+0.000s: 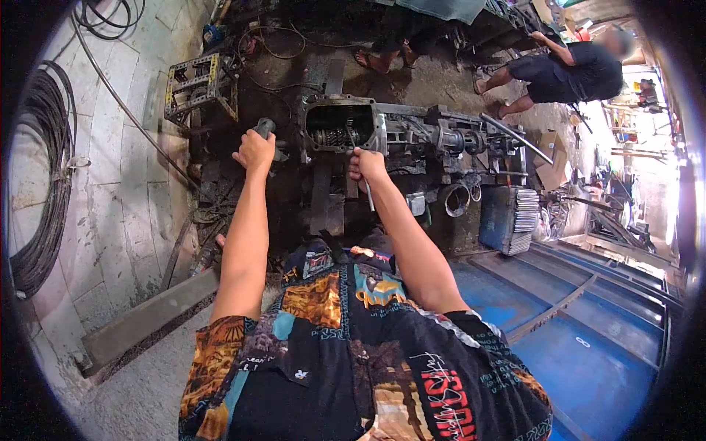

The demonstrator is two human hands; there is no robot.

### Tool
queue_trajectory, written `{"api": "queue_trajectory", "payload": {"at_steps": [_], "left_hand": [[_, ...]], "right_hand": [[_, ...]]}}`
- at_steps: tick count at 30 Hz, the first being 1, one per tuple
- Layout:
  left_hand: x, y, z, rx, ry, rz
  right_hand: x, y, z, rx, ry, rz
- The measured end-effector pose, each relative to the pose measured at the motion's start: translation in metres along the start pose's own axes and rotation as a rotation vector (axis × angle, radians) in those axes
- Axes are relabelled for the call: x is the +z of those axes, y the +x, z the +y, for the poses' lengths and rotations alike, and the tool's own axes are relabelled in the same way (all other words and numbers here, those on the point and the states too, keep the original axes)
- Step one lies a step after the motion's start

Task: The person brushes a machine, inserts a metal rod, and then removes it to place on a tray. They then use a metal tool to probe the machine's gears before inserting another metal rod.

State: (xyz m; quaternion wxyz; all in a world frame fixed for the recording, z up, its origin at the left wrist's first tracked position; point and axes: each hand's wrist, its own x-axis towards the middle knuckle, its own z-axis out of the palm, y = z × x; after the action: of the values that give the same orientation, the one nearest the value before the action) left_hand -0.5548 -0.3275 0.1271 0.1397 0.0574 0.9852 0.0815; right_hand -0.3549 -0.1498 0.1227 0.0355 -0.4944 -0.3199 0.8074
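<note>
An opened gearbox housing (381, 125) lies on the floor ahead of me, with toothed gears (337, 137) showing inside its cavity. My left hand (256, 149) is closed round a dark tool (265, 126), possibly a hammer, just left of the housing. At the housing's near edge, my right hand (366, 165) is closed on a thin metal rod (370, 197), which sticks out below the fist. The rod's upper end is hidden by my fingers. A long shaft assembly (457, 141) runs right from the housing.
A perforated metal stand (193, 84) is at the upper left. Coiled cable (45, 176) hangs at the left wall. A person (570, 73) is at the upper right, and another person's feet (379, 62) show beyond the housing. A blue crate (498, 219) stands right.
</note>
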Motion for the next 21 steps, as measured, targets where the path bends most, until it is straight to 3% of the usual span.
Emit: {"api": "queue_trajectory", "payload": {"at_steps": [4,7,9,11,13,14,15,17,18,19,21], "left_hand": [[0.01,0.004,-0.005,0.015,-0.056,0.045],[0.009,-0.004,-0.009,0.036,-0.072,0.013],[0.01,-0.012,-0.012,0.033,-0.067,0.034],[0.017,-0.014,-0.013,0.03,-0.064,0.048],[0.03,-0.013,-0.019,0.038,-0.066,0.214],[0.029,-0.011,-0.018,0.038,-0.065,0.205],[0.023,-0.009,-0.015,0.05,-0.061,0.186],[0.009,-0.004,-0.006,0.049,-0.04,0.113],[0.011,0.003,-0.005,0.048,-0.028,0.091],[0.012,0.01,-0.005,0.046,-0.014,0.07],[0.013,0.022,-0.003,0.017,-0.02,-0.002]], "right_hand": [[-0.001,0.003,0.002,-0.01,0.018,-0.079],[-0.001,0.002,0.0,-0.023,0.038,-0.007],[-0.036,0.036,0.009,0.081,0.392,-0.259],[-0.053,0.046,0.004,0.102,0.462,-0.268],[-0.059,0.037,-0.006,0.092,0.135,-0.227],[-0.041,0.001,-0.025,0.035,-0.19,-0.039],[-0.043,-0.015,-0.032,0.04,-0.194,-0.03],[-0.062,-0.037,-0.05,-0.043,-0.514,-0.145],[-0.072,-0.044,-0.063,-0.19,-0.914,-0.083],[-0.081,-0.042,-0.071,-0.771,-1.386,-0.073],[-0.08,-0.056,-0.113,-0.588,-1.671,-0.026]]}}
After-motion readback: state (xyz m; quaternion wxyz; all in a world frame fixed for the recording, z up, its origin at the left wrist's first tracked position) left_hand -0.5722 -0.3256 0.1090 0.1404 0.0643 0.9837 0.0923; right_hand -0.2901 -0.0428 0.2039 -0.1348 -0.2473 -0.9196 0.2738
